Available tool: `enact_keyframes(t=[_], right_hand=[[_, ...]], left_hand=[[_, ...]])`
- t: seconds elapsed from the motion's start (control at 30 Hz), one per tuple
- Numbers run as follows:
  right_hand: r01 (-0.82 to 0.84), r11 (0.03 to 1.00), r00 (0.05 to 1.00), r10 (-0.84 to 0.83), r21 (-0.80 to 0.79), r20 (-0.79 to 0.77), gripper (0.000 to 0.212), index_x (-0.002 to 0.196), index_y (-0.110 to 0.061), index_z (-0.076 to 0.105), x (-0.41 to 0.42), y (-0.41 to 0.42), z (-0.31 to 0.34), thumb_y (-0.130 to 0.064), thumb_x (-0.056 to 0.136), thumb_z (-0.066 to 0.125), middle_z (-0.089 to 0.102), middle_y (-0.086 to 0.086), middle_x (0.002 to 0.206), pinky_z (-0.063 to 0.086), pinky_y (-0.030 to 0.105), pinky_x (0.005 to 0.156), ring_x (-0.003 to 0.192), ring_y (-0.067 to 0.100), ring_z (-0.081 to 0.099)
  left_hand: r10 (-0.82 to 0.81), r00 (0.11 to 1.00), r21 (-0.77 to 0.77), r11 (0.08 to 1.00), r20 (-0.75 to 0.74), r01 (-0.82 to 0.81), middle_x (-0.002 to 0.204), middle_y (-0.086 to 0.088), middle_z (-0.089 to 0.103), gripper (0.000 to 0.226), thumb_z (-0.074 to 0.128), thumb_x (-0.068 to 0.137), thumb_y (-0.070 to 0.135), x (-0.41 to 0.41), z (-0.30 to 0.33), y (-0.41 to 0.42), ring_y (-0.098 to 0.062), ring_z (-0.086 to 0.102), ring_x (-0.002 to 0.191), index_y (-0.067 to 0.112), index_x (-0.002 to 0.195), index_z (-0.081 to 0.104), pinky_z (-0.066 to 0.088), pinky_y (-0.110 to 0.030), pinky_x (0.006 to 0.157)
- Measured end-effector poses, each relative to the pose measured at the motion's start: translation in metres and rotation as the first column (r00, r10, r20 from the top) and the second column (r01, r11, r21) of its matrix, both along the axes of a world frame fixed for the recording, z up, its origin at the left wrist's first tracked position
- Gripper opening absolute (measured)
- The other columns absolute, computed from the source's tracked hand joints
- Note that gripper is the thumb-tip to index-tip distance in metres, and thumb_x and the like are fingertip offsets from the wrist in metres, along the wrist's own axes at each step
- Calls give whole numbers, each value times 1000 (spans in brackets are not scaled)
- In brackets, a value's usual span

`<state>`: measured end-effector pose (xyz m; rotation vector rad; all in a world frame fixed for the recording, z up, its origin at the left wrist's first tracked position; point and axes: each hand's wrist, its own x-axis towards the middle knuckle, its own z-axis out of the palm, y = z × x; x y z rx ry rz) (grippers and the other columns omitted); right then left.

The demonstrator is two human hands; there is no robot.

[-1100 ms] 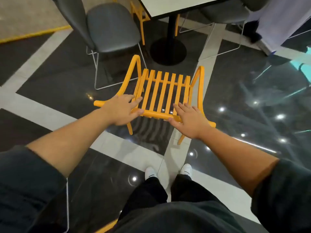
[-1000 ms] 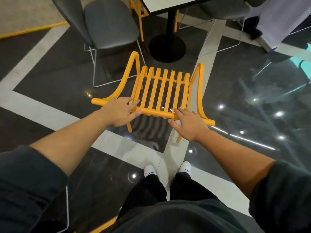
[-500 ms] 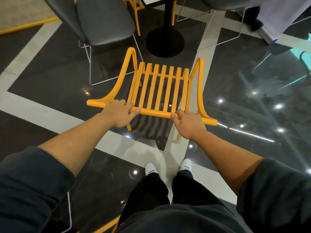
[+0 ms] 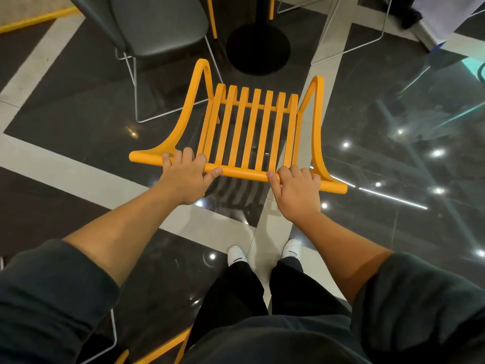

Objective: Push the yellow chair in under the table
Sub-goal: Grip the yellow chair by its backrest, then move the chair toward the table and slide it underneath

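The yellow chair (image 4: 248, 127) has a slatted back and curved armrests, and I look down on it from behind. My left hand (image 4: 185, 177) grips the left part of its top rail, fingers curled over the bar. My right hand (image 4: 296, 191) grips the right part of the same rail. Beyond the chair stands the table's black pedestal (image 4: 258, 46) with its round base; the tabletop is out of view. The chair's front reaches close to that base.
A grey chair (image 4: 157, 24) on white wire legs stands at the left of the pedestal, close to the yellow chair's left armrest. Another wire chair frame (image 4: 349, 48) is at the right. My white shoes (image 4: 237, 254) stand behind the chair on glossy dark tiles.
The chair has slid forward toward the table's pedestal. Both hands went from lying flat on the top rail to curling around it, and the tabletop has left the view.
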<state>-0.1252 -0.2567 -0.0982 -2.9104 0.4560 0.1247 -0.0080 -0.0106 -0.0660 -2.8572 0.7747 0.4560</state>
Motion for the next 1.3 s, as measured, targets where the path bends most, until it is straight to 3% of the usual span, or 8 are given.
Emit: enact_keyframes(t=[0.23,0.5,0.87,1.03,1.2,1.3], right_hand=[[6,1000,991,-2,-30,131,55,92,-17,69,5,-25,-10,-54,108,32,54,0,85,35,43,83,84,24,51],[-39,999,979,43,-24,199,50,86,-16,68,22,-102,-10,-52,107,40,48,-2,81,32,41,80,79,20,44],[-156,987,971,160,-34,176,53,85,-17,65,64,-237,-11,-54,106,34,49,0,83,21,37,81,82,20,39],[-228,973,962,231,-38,145,56,88,-20,63,94,-300,-12,-58,106,26,48,-1,84,34,45,88,82,19,38],[-273,959,954,281,-80,109,62,92,-21,66,134,-360,-11,-59,103,20,48,-3,86,37,46,89,84,18,38],[-285,958,942,287,-37,172,59,93,-18,69,159,-387,-12,-56,104,27,47,-3,86,35,45,87,84,18,38]], left_hand=[[46,993,5,999,112,-47,113,-23,59,70,25,101,66,-9,-12,-23,-40,54,104,7,115,59,36,-60,104],[165,974,-80,985,153,-154,105,-26,62,68,38,99,66,-12,-21,-91,-46,57,97,4,107,63,40,-67,100],[240,937,-126,969,254,-214,96,-23,61,67,34,102,66,-5,-32,-212,-42,58,85,6,100,62,47,-63,90],[356,921,-192,926,159,-325,113,-22,55,70,21,98,69,11,-35,-273,-44,51,105,11,113,57,35,-67,102],[403,903,-212,905,151,-368,113,-20,52,74,13,96,71,34,-34,-331,-41,49,105,13,112,55,34,-66,104],[408,898,-223,902,166,-369,109,-19,51,72,15,97,71,55,-33,-357,-40,48,101,12,110,56,35,-64,101]])
